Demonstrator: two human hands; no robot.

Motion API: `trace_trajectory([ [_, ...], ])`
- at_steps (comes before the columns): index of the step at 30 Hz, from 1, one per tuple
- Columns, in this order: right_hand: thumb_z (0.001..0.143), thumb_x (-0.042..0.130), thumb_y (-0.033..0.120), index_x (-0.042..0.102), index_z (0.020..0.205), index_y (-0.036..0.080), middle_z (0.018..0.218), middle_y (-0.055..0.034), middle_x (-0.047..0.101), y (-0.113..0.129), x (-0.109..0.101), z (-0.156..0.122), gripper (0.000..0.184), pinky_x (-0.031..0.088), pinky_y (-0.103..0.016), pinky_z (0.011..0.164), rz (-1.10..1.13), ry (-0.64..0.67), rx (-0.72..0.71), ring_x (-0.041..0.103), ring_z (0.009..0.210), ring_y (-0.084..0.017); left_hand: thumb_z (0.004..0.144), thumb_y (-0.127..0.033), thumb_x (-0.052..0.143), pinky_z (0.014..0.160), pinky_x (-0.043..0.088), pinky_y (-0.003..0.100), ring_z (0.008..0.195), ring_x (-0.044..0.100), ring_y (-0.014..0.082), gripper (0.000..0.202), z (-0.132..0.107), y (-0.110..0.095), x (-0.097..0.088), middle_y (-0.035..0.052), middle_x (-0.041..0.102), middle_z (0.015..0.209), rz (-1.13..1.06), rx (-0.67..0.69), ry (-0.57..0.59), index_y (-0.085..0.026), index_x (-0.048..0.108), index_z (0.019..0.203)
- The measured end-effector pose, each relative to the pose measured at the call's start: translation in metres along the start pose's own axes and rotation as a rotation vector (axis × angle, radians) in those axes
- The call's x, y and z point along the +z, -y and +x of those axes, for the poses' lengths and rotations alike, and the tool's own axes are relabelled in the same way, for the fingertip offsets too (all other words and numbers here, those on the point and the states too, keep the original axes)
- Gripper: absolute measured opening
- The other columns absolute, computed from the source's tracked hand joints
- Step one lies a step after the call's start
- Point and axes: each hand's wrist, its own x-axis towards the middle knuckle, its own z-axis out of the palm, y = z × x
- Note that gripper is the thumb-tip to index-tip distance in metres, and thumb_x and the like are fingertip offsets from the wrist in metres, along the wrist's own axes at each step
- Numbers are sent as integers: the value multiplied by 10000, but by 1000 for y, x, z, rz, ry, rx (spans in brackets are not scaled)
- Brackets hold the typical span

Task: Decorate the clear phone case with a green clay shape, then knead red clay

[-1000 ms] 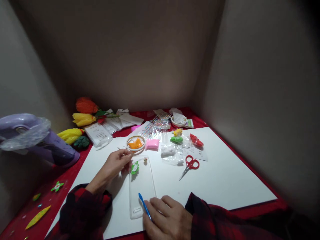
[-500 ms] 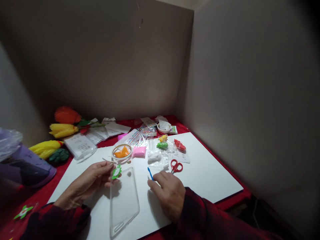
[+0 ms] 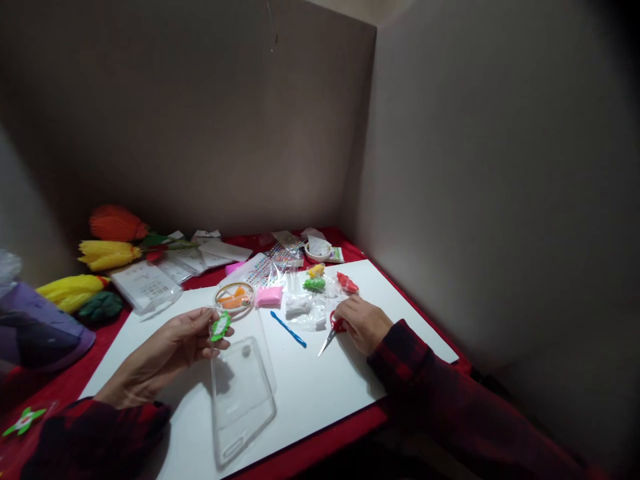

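My left hand is closed at the upper left of a clear phone case, which slants toward me above the white board. Beside its fingertips is a jagged green piece with a white middle; I cannot tell whether it is stuck to the case or pinched separately. The fingers of my right hand are closed around the red handles of small scissors, whose blades point toward me. Left of the scissors, a blue modelling tool lies on the white board.
Behind my hands are a ring holding an orange packet, a pink clay packet, white packets, and green and red clay packets. Crepe flowers and a purple container stand left. Grey walls enclose the back and right.
My right hand has let go of the blue modelling tool, moved right and taken hold of the scissors. My left hand still holds the case. The view has shifted slightly.
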Motion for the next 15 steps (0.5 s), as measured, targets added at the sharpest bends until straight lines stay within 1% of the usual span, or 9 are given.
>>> trace_trajectory([
  [3,833,478,35,600,823,138,802,-72,616,-3,6,0,160,375,-268,639,-18,89,-47,499,758,-172,724,-154,721,517,536,297,638,653,215,176,3,4,-3,95,681,784,91,22,125,-125,626,870],
  [4,836,468,31,599,823,134,805,-81,615,-2,8,1,166,365,-276,631,-23,112,-63,496,751,-176,737,-170,715,531,537,300,645,652,212,180,4,6,-4,96,681,795,103,33,138,-126,625,886],
  [7,830,464,22,601,795,136,792,-95,615,-1,7,4,181,345,-288,620,-13,163,-128,497,723,-175,760,-216,704,536,527,292,629,651,200,194,4,9,-6,98,685,785,135,69,141,-118,620,904],
  [10,796,535,82,617,758,157,734,-77,617,-9,0,2,117,329,-278,583,32,178,-178,512,688,-169,777,-271,697,562,518,263,652,669,187,218,3,9,-5,98,695,807,172,113,142,-117,611,905],
  [11,786,558,119,623,754,165,733,-70,621,-13,-2,0,85,324,-274,569,53,172,-179,519,678,-167,781,-291,695,554,510,248,646,671,180,228,2,9,-5,93,696,799,183,132,137,-118,607,901],
  [13,785,551,153,630,779,174,714,-52,621,-18,-7,-6,81,315,-261,534,98,151,-160,515,608,-144,791,-334,682,533,494,227,636,675,173,257,1,9,-3,93,700,779,210,169,120,-118,594,900],
  [15,768,515,121,617,844,176,682,-25,621,-16,-12,-12,138,324,-244,512,154,119,-126,501,540,-117,797,-361,672,523,485,212,637,681,171,277,0,10,-2,92,702,765,213,211,112,-120,583,901],
])
